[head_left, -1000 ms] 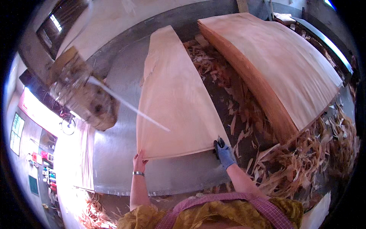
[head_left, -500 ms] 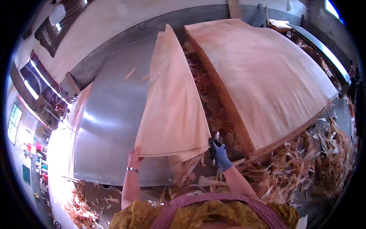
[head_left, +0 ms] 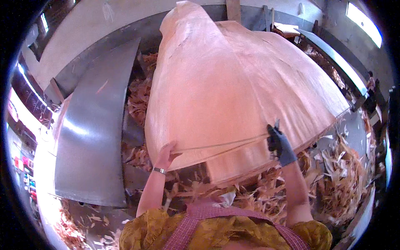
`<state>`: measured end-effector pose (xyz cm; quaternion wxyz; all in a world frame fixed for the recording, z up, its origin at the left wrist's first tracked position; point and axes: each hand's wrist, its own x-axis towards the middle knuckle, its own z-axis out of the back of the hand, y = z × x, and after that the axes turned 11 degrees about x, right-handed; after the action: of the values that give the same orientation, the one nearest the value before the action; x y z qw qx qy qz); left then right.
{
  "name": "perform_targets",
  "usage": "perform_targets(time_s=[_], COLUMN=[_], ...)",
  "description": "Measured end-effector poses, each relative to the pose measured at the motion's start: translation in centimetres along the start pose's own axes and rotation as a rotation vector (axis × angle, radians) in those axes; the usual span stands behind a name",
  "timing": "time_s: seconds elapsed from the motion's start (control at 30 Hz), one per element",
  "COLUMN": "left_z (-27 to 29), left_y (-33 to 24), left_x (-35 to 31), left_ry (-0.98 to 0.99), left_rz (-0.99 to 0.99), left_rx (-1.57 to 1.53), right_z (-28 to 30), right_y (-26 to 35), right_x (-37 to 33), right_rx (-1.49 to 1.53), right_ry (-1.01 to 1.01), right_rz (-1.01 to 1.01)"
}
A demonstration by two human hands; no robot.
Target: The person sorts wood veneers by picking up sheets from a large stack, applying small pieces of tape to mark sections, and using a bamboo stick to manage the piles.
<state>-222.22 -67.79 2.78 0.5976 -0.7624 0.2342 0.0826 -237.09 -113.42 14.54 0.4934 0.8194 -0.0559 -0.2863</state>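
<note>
A broad, thin sheet of pale pinkish wood veneer (head_left: pixel 204 96) stretches away from me, its near edge lifted and its far end billowing. My bare left hand (head_left: pixel 167 154), with a bracelet at the wrist, pinches the near left corner. At the near right corner my right hand (head_left: pixel 281 146), in a blue-grey glove with dark fingers, is closed on the same edge. A small grey pointed tip sticks up by the gloved fingers; its kind cannot be made out. Beneath and to the right of the sheet lies a thick stack of veneer (head_left: pixel 312 79), its left side covered.
A smooth metal tabletop (head_left: pixel 91 129) stands at the left, with a gap full of veneer scraps (head_left: pixel 139 98) beside it. More shredded scraps (head_left: pixel 337 175) heap at the right and front. Another person (head_left: pixel 370 83) is far off at the right, near a long pale board (head_left: pixel 333 58).
Both hands have carried the veneer sheet rightward, off the metal tabletop and over the gap onto the stack. The sheet has spread wider, and my hands are farther apart.
</note>
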Motion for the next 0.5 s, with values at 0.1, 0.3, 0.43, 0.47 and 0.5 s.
perform_targets(time_s=[0.1, 0.3, 0.43, 0.47, 0.5], left_z=[-10.4, -24.9, -33.7, -34.8, -36.1], left_y=[0.5, 10.5, 14.7, 15.4, 16.3], left_x=[3.1, 7.4, 6.6, 7.8, 9.1], left_ry=[0.061, 0.764, 0.179, 0.025, -0.100], left_rz=[-0.035, 0.689, 0.548, 0.436, 0.342], left_rx=[0.012, -0.323, -0.632, -0.711, -0.737], right_z=[5.0, 15.9, 21.9, 24.0, 26.1], right_y=[8.2, 22.2, 26.3, 27.1, 28.3], right_x=[2.3, 9.1, 11.3, 12.4, 13.3], right_rx=[-0.205, -0.262, -0.395, -0.406, -0.426], right_ry=[-0.140, -0.073, -0.272, -0.264, -0.258], right_rz=[0.057, 0.145, 0.202, 0.190, 0.181])
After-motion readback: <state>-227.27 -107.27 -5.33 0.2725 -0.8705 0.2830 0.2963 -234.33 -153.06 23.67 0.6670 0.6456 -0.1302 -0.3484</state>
